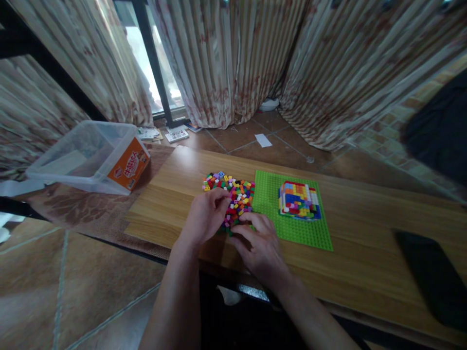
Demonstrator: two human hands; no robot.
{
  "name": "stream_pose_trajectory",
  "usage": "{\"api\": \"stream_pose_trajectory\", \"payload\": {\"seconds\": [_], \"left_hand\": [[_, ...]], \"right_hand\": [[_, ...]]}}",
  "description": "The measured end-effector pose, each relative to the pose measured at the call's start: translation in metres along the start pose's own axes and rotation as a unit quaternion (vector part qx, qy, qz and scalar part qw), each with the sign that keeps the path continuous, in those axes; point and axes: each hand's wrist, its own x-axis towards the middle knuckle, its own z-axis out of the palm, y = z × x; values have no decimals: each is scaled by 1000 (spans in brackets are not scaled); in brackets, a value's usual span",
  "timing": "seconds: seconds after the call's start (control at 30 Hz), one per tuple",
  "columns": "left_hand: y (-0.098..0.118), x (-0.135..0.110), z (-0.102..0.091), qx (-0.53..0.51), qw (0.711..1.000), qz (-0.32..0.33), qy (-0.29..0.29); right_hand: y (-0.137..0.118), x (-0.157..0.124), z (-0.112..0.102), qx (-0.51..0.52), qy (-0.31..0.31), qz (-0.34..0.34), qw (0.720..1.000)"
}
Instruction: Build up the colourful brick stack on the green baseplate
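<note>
A loose pile of small multicoloured toy bricks (239, 198) lies on the wooden table in front of me. My left hand (208, 215) is over the pile's left side, thumb and fingers pinched together; what lies between the fingertips is too small to make out. At the near edge of the pile, my right hand (258, 243) has its fingers apart and curved, with the fingertips among the bricks. Right of the pile is a green studded baseplate (268, 204), with a block-shaped build of coloured bricks (299, 200) standing on it.
A clear plastic bin (87, 165) with an orange label stands left on a brown cloth. A dark, phone-like flat object (434, 277) lies on the wooden table (365, 233) at right. Curtains (233, 63) hang behind; papers (263, 140) lie on the tiled floor.
</note>
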Motion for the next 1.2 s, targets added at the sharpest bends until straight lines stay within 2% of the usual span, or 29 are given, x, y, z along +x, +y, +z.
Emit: {"api": "stream_pose_trajectory", "payload": {"seconds": [0.27, 0.77, 0.87, 1.0, 1.2], "left_hand": [[-1, 0, 1, -1, 1000, 9, -6], [0, 1, 1, 12, 1000, 7, -8], [-1, 1, 1, 5, 1000, 6, -10], [-4, 1, 3, -6, 1000, 7, -13], [-4, 2, 5, -21, 1000, 7, -19]], "right_hand": [[-1, 1, 0, -17, -18, -22, 999], [-3, 1, -1, -36, -24, -12, 999], [-4, 2, -1, -25, -7, -11, 1000], [-5, 2, -4, 17, 46, 6, 999], [-2, 3, -19, 117, 104, 41, 987]]}}
